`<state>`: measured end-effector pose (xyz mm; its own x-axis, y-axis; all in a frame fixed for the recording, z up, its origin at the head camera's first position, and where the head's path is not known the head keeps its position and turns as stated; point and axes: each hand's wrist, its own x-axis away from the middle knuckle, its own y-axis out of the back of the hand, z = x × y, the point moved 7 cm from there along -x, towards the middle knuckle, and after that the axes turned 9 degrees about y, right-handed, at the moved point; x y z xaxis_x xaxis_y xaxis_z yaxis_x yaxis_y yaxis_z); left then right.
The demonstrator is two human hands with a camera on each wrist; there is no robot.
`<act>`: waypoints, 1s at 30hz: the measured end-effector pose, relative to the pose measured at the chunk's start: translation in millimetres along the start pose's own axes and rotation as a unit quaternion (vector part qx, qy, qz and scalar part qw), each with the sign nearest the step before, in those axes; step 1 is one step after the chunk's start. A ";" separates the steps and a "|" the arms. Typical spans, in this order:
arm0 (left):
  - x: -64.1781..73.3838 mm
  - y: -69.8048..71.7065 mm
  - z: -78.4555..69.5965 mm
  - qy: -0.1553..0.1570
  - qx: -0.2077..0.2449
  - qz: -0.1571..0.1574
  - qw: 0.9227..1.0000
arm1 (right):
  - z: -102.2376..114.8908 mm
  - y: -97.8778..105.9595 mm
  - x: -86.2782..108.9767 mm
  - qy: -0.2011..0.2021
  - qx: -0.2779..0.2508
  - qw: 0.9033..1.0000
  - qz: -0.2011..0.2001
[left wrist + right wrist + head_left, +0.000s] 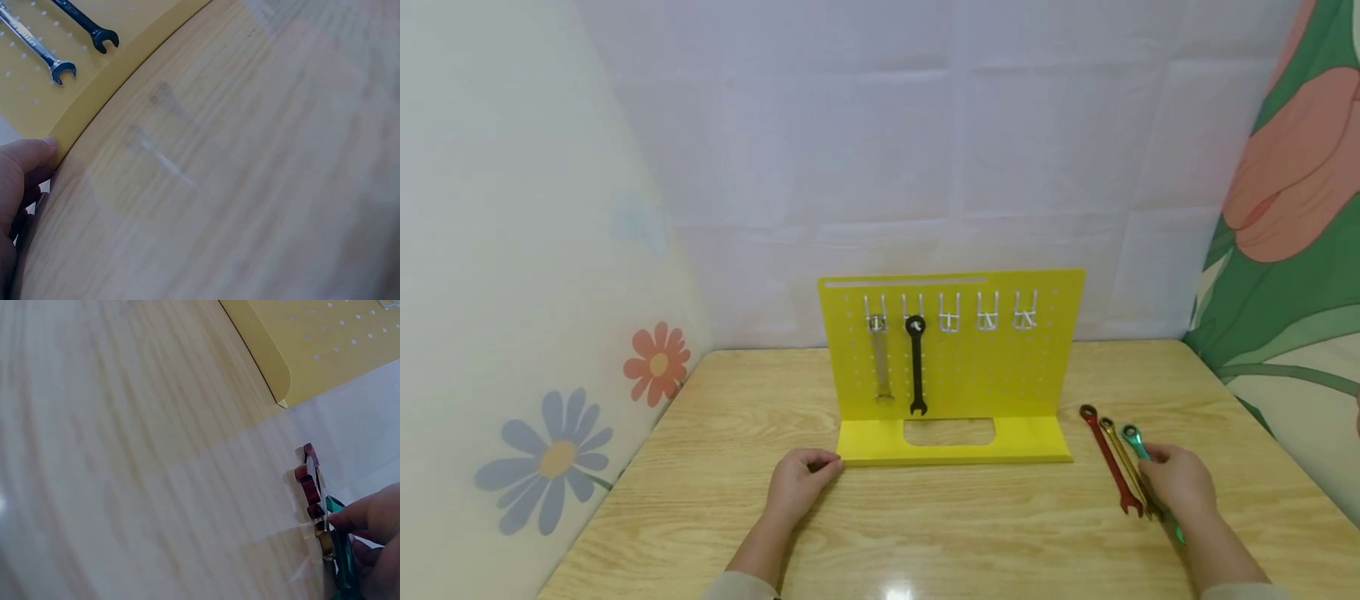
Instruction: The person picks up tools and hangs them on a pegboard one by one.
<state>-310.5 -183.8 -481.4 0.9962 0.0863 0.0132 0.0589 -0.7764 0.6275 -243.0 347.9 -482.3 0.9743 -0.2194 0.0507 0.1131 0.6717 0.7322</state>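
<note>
Wood-grain tabletop (970,533) spans my remote head view; the yellow pegboard (955,379) stands near its twelve-o'clock edge. I locate the green wrench (1140,447) at the board's four o'clock, long axis eleven-to-five. Nearer unit: the right hand (1180,479), fingertips pinched on the shaft, ring end at their eleven o'clock. Red wrench (1108,460) and gold wrench (1123,455) lie at nine. Left hand (801,483) pinches the board's seven-o'clock base corner.

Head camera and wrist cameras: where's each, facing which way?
Head: worn on the head, facing forward and down over the tabletop; left hand, right hand, forearms show.
Left wrist: worn there, facing tabletop and pegboard; left hand partly shows.
Right wrist: worn there, facing tabletop and green wrench; right hand partly shows.
Both wrist views share the pegboard.
</note>
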 end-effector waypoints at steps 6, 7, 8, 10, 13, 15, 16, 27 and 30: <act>-0.1 -0.4 2.1 0.007 -0.002 -0.001 1.000 | -0.6 0.1 2.8 -0.013 -0.049 0.999 -0.007; 0.0 -0.2 1.9 0.006 -0.002 -0.002 1.000 | -1.7 -0.1 3.0 -0.019 -0.064 0.998 -0.010; 0.2 0.1 1.7 0.005 -0.003 -0.003 1.000 | -2.6 -0.4 3.0 -0.025 -0.080 0.996 -0.014; 0.3 0.3 1.1 0.001 -0.005 -0.004 1.000 | -4.7 -1.0 2.6 -0.033 -0.112 0.993 -0.020; 0.7 0.6 0.3 -0.002 -0.005 -0.005 1.000 | -6.4 -2.8 2.2 -0.040 -0.156 0.987 -0.018; 0.9 0.5 0.5 -0.002 -0.002 -0.003 1.000 | -6.0 -3.2 1.8 -0.043 -0.173 0.984 -0.015; 0.8 0.4 0.6 -0.002 -0.001 -0.002 1.000 | -5.7 -3.2 1.8 -0.044 -0.179 0.983 -0.014; 0.5 1.7 0.0 0.000 0.003 -0.006 1.000 | 4.6 -2.7 2.6 -0.052 -0.206 0.976 -0.048; 0.5 1.5 -0.2 -0.001 0.004 -0.005 1.000 | 9.9 -3.1 3.0 -0.055 -0.220 0.973 -0.048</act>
<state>-309.9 -184.8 -480.3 0.9956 0.0937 0.0049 0.0704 -0.7801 0.6217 -242.3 338.2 -477.7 0.9312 -0.3541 0.0868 0.2985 0.8773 0.3759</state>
